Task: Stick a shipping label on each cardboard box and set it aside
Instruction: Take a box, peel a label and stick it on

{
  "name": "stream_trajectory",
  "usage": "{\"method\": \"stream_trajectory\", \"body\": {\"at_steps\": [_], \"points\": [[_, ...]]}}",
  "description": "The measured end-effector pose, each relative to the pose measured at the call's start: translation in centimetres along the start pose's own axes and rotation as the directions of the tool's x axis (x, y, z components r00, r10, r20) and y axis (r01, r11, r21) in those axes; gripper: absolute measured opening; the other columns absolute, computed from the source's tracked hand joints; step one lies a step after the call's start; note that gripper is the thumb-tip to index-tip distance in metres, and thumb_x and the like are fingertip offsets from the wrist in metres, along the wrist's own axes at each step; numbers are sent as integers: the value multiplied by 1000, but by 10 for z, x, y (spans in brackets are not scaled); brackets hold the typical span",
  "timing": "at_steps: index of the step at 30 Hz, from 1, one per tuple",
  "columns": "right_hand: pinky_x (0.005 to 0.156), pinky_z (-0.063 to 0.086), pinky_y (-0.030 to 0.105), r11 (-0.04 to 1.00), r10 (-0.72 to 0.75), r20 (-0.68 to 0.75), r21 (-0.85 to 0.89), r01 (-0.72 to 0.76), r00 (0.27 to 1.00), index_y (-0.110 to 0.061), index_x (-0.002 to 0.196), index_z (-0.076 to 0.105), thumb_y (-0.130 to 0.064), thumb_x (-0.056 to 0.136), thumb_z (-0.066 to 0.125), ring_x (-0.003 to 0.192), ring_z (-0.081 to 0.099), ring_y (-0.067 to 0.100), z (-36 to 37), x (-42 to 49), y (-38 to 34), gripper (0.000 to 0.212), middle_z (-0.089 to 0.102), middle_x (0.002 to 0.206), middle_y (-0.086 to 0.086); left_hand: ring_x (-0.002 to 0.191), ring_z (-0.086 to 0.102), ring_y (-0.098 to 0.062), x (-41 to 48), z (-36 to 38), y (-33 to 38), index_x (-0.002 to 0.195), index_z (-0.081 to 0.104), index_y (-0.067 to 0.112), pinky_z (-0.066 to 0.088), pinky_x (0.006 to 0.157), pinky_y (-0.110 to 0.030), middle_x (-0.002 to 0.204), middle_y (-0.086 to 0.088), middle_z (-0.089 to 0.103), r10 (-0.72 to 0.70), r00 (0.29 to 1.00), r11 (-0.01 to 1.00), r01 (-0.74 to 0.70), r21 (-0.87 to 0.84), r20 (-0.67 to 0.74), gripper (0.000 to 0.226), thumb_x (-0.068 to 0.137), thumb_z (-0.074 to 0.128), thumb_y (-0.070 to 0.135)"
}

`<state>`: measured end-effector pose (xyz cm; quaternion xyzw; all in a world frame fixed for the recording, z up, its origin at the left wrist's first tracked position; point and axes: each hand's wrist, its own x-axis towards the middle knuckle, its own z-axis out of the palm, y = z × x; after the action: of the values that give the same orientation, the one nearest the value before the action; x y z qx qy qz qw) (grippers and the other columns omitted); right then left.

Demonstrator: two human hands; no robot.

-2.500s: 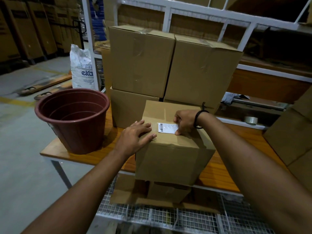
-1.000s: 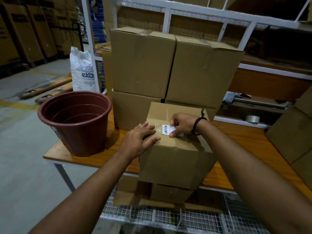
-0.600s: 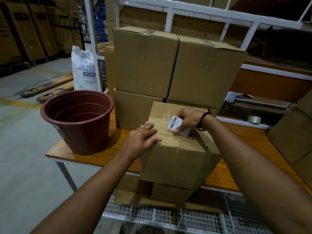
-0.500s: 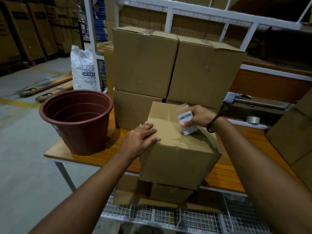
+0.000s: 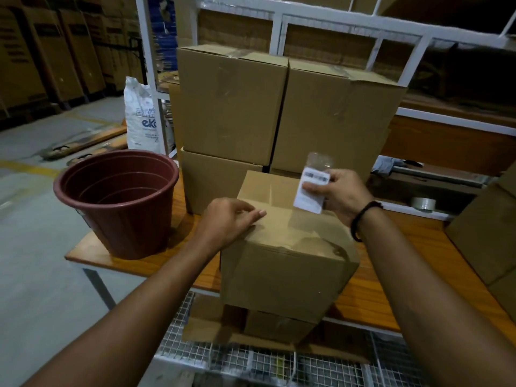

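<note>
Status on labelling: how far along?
Done: nothing visibly labelled yet, including the faces seen on the stacked boxes. In hand: right hand pinches the label above the front box; left hand rests on its top. Left: stick it down, set the box aside.

Above the front cardboard box (image 5: pixel 284 263) I see open room. Directly behind it, the stacked boxes (image 5: pixel 231 104) close the way. At left the maroon bucket (image 5: pixel 117 202) stands near. At right the wooden table (image 5: pixel 418 247) lies free up to more cardboard (image 5: pixel 485 236).
</note>
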<state>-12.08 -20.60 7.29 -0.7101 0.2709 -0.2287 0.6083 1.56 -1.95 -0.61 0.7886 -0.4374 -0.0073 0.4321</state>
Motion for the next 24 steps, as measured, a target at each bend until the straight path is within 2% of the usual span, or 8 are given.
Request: {"method": "stream_trajectory", "body": {"at_steps": [3, 6, 12, 16, 19, 21, 22, 24], "points": [[69, 59, 39, 998, 46, 81, -52, -41, 996, -3, 93, 68, -1, 71, 80, 80, 71, 25, 21, 12, 14, 25, 72, 86, 9, 87, 68, -5, 11, 0, 29, 101, 75, 14, 57, 83, -37, 94, 5, 74, -125, 992, 920, 129, -369, 35, 29, 87, 68, 38], [74, 59, 41, 996, 35, 160, -84, -22, 987, -6, 94, 69, -6, 68, 84, 84, 72, 25, 36, 22, 24, 30, 74, 91, 9, 93, 71, -20, 16, -4, 38, 106, 70, 5, 58, 82, -45, 96, -9, 73, -230, 961, 804, 277, -527, 154, 22, 87, 70, 16], [82, 58, 44, 999, 42, 285, 8, -46, 957, -4, 99, 69, 1, 72, 78, 89, 72, 28, 57, 33, 29, 29, 74, 95, 13, 82, 71, -28, 10, -14, 17, 109, 68, 3, 47, 93, -56, 91, -15, 74, -392, 886, 586, 447, -676, 246, 30, 81, 72, 12], [81, 58, 45, 999, 41, 314, 12, -47, 949, -6, 97, 68, -1, 73, 78, 88, 72, 28, 83, 41, 30, 27, 73, 95, 13, 81, 71, -25, 14, -25, 5, 105, 68, -3, 58, 69, -34, 91, -17, 74, -387, 900, 647, 419, -637, 199, 27, 80, 73, 1], [79, 58, 43, 991, 42, 292, 111, -78, 955, -7, 116, 61, -13, 78, 76, 92, 71, 28, 99, 50, 25, 42, 69, 109, 11, 98, 68, -39, 21, -49, -8, 104, 68, -6, 57, 87, -48, 101, -25, 71, -460, 880, 625, 417, -659, 120, 24, 80, 70, -3], [84, 57, 34, 985, -143, 191, -67, 158, 971, -18, 130, 54, -12, 78, 76, 99, 66, 16, 104, 57, 22, 56, 61, 120, 1, 98, 68, -38, 24, -74, -24, 103, 69, -5, 56, 89, -48, 98, -22, 72, -507, 857, 623, 435, -650, 88, 22, 81, 70, -2], [91, 52, 26, 897, -321, 188, -254, 362, 928, -24, 133, 53, -8, 80, 74, 107, 60, 9, 108, 58, 19, 60, 57, 126, -3, 95, 69, -37, 26, -88, -35, 101, 69, -3, 58, 86, -45, 95, -19, 73, -516, 852, 627, 445, -639, 86, 20, 81, 69, -1], [103, 33, 15, 535, -590, 368, -487, 690, 718, -26, 137, 50, 0, 80, 70, 125, 44, 5, 124, 58, 15, 65, 50, 139, -3, 91, 72, -32, 29, -113, -53, 100, 70, -1, 60, 78, -38, 92, -16, 75, -515, 851, 642, 462, -612, 103, 19, 81, 69, 0]]}}
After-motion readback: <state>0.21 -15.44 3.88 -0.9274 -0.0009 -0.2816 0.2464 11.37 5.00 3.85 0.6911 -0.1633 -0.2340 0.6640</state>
